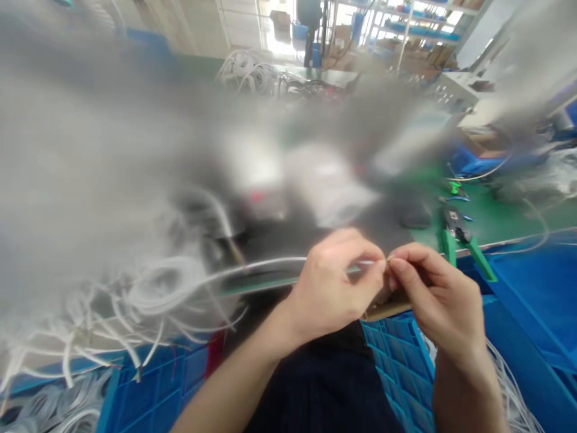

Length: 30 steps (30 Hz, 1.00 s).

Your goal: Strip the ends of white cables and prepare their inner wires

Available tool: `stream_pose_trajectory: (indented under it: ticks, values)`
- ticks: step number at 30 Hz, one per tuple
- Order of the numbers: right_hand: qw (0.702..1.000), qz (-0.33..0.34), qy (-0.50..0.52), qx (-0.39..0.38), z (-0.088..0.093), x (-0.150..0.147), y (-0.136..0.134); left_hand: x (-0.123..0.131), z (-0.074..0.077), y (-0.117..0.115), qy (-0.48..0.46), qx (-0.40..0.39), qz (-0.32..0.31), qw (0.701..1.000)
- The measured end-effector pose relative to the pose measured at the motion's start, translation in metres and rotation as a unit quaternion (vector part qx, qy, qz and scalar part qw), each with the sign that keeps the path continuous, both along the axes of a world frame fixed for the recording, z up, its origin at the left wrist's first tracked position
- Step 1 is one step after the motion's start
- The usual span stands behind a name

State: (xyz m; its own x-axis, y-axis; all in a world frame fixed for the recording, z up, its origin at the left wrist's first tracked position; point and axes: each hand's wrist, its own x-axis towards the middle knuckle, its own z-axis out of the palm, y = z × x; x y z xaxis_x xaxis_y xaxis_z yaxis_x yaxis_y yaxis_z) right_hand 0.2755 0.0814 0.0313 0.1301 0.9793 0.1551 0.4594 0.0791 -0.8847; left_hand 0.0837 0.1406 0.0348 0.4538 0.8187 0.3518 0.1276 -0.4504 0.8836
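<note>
My left hand [336, 282] is closed in a pinch on the end of a thin white cable [256, 266] that runs off to the left toward a heap of coiled white cables [148, 294]. My right hand [433, 294] meets it fingertip to fingertip, with thumb and forefinger pinched at the cable's tip. Both hands hover over the near edge of a green workbench [509, 219]. The cable tip itself is too small to make out.
Green-handled pliers [455, 237] lie on the bench just right of my hands. Blue plastic crates [396, 355] sit below, one at the left holding white cables. Much of the view is smeared grey. Shelving and more cable coils [246, 69] stand far back.
</note>
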Motion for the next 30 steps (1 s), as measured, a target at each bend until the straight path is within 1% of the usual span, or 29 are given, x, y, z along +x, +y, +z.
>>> stream_pose_trajectory:
  ticks: [1, 2, 3, 6, 7, 8, 12, 13, 15, 17, 18, 19, 21, 23, 25, 28, 30]
  values:
    - [0.999, 0.003, -0.050, 0.009, -0.003, 0.002, -0.001, 0.001, -0.004, 0.000, 0.009, -0.012, -0.001, 1.000]
    - [0.997, 0.013, -0.074, 0.008, -0.006, 0.002, -0.002, 0.000, -0.009, -0.001, 0.018, -0.025, 0.000, 1.000]
    - [0.997, 0.027, -0.070, -0.001, -0.009, 0.002, -0.002, -0.001, -0.013, -0.002, 0.026, -0.038, 0.001, 0.999]
    - [0.994, 0.072, 0.041, -0.068, -0.018, 0.001, 0.001, -0.006, -0.019, -0.006, 0.048, -0.078, -0.001, 0.996]
    - [0.991, 0.082, 0.067, -0.081, -0.020, 0.000, 0.003, -0.007, -0.020, -0.006, 0.056, -0.091, -0.002, 0.994]
    - [0.990, 0.086, 0.069, -0.083, -0.021, 0.000, 0.004, -0.008, -0.021, -0.006, 0.064, -0.104, -0.003, 0.993]
    - [0.997, 0.056, -0.042, -0.023, -0.022, 0.000, 0.006, -0.004, -0.021, -0.006, 0.073, -0.126, 0.008, 0.989]
    - [0.998, 0.048, -0.039, -0.021, -0.022, 0.001, 0.006, -0.002, -0.022, -0.007, 0.070, -0.123, 0.016, 0.990]
    - [0.997, 0.048, 0.031, -0.053, -0.023, 0.005, 0.005, 0.003, -0.022, -0.007, 0.063, -0.114, 0.032, 0.991]
    - [0.989, 0.057, 0.106, -0.084, -0.025, 0.008, 0.005, 0.007, -0.021, -0.006, 0.059, -0.111, 0.028, 0.992]
    - [0.988, 0.056, 0.115, -0.087, -0.026, 0.010, 0.005, 0.008, -0.021, -0.005, 0.060, -0.112, 0.019, 0.992]
    - [0.991, 0.050, 0.100, -0.079, -0.026, 0.011, 0.006, 0.009, -0.021, -0.004, 0.060, -0.113, 0.010, 0.992]
    - [0.997, 0.031, 0.040, -0.051, -0.026, 0.012, 0.006, 0.010, -0.022, -0.002, 0.062, -0.119, 0.002, 0.991]
    - [0.999, 0.024, 0.007, -0.038, -0.026, 0.010, 0.006, 0.010, -0.021, -0.001, 0.062, -0.130, 0.010, 0.990]
    - [0.998, 0.025, 0.032, -0.044, -0.026, 0.008, 0.005, 0.009, -0.021, -0.002, 0.060, -0.139, 0.021, 0.988]
    - [0.993, 0.020, 0.093, -0.063, -0.028, 0.005, 0.002, 0.010, -0.019, -0.006, 0.061, -0.133, 0.029, 0.989]
    - [0.993, 0.017, 0.094, -0.070, -0.030, 0.004, 0.000, 0.010, -0.018, -0.007, 0.064, -0.124, 0.028, 0.990]
